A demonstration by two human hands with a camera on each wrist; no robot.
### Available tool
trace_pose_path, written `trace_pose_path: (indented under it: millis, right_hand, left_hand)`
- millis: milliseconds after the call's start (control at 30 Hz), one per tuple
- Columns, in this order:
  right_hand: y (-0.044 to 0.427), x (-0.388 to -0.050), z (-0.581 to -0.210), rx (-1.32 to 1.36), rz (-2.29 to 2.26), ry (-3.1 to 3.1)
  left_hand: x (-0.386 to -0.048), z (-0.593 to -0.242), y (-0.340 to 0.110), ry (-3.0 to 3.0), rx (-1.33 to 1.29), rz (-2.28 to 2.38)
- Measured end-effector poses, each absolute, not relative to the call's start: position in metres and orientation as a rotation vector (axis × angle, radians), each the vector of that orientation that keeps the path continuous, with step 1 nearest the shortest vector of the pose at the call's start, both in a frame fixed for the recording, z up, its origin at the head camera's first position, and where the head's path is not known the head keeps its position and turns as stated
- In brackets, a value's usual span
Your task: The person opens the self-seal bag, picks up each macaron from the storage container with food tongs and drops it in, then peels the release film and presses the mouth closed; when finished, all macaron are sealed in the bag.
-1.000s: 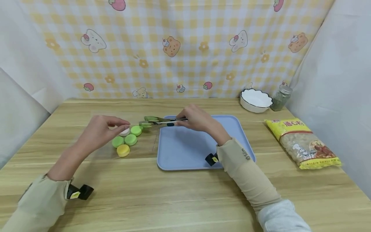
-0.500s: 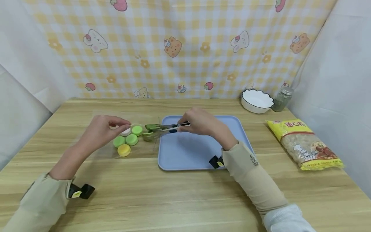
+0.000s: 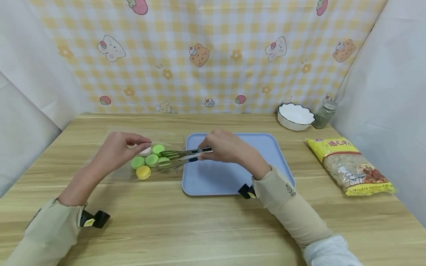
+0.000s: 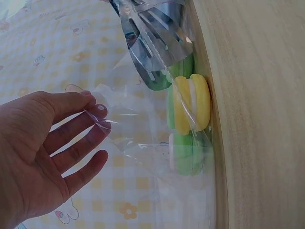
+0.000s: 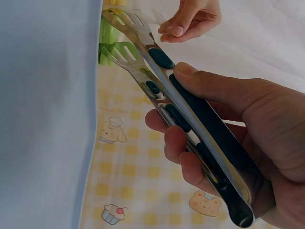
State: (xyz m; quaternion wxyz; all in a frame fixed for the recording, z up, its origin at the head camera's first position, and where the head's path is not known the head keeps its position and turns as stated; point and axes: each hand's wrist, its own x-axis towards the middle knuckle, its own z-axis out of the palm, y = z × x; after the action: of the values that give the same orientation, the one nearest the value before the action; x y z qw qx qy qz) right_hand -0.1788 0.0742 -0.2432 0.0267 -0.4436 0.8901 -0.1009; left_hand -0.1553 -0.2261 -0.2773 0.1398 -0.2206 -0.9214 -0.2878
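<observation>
My left hand [image 3: 116,149] pinches the edge of a clear plastic bag [image 4: 133,157] between thumb and fingertips, holding it up. Macarons lie in the bag: a yellow one [image 3: 143,172], several green ones [image 3: 152,160] and a pale one [image 3: 145,151] partly behind my fingertips. My right hand [image 3: 226,147] grips metal tongs [image 5: 190,105] with dark handle pads, its thumb on one arm and fingers on the other. In the head view, the tongs' slotted heads lie apart, on either side of the rightmost green macaron [image 3: 164,161]; whether they touch it I cannot tell.
A blue tray [image 3: 213,184] lies under my right hand. Toward the back right stand a white scalloped bowl [image 3: 295,117] and a glass jar [image 3: 324,115] of dried herbs. A yellow-ended bag of pasta [image 3: 349,166] lies at the right. A checked curtain [image 3: 216,55] hangs behind.
The tongs have come down and slightly left from above the bag's right side, and their heads have spread around the rightmost green macaron. My left hand has kept its pinch on the bag.
</observation>
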Motion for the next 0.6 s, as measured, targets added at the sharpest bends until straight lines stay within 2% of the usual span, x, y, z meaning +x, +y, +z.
trace_pose_path:
  millis: [267, 600]
  right_hand:
    - [0.114, -0.177, -0.232, -1.339, -0.485, 2.722]
    - [0.212, -0.173, -0.214, -1.145, -0.432, 3.045]
  left_hand:
    - [-0.157, -0.279, -0.224, -2.665, -0.641, -0.835]
    - [-0.156, -0.278, -0.226, -2.64, -0.661, -0.814]
